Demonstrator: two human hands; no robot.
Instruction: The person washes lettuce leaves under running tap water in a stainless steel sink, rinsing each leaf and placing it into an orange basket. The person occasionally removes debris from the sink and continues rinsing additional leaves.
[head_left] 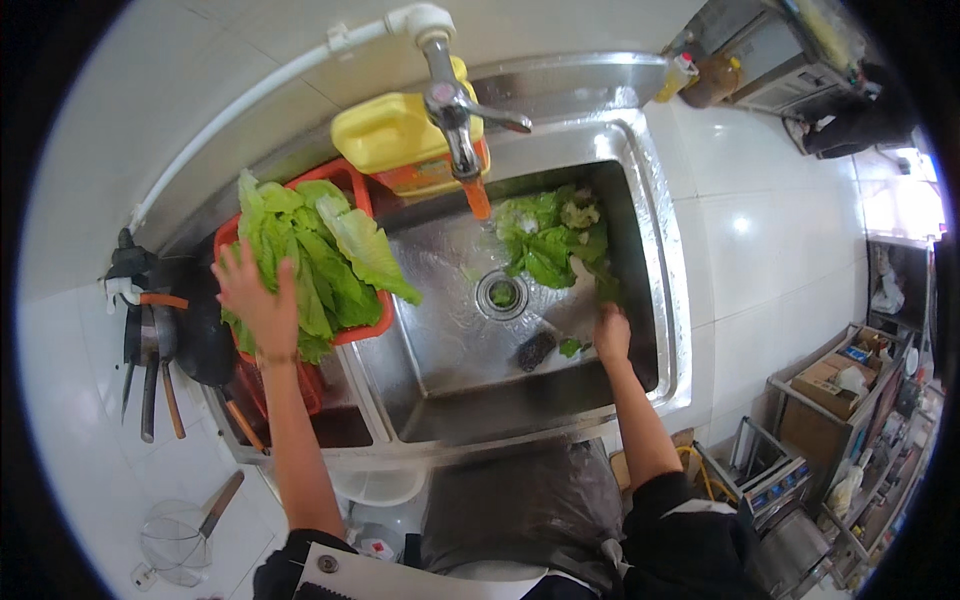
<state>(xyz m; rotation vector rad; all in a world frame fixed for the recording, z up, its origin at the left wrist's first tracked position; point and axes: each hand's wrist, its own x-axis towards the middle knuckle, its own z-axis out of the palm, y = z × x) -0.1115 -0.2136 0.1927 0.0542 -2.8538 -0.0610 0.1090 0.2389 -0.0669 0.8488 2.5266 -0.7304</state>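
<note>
A heap of green lettuce leaves [310, 250] rises out of a red plastic basket [372, 325] at the left of the sink. My left hand [258, 305] lies over the near left side of these leaves, its fingers spread. More lettuce leaves [545, 245], partly torn, lie wet in the right part of the steel sink basin [440, 350]. By the basin's right wall my right hand [612, 335] is closed, its fingers curled beside a dark green leaf and a pale flat shape; I cannot make out what it grips. A dark scouring pad [536, 351] rests near the drain [502, 295].
Over the basin hangs a metal tap [455, 120] with an orange end piece. Behind the basket stands a yellow jug [385, 135]. Pans and utensils [155, 345] hang at the left, above a wire strainer [178, 540]. At far right, a person's dark-clothed leg [860, 125] shows.
</note>
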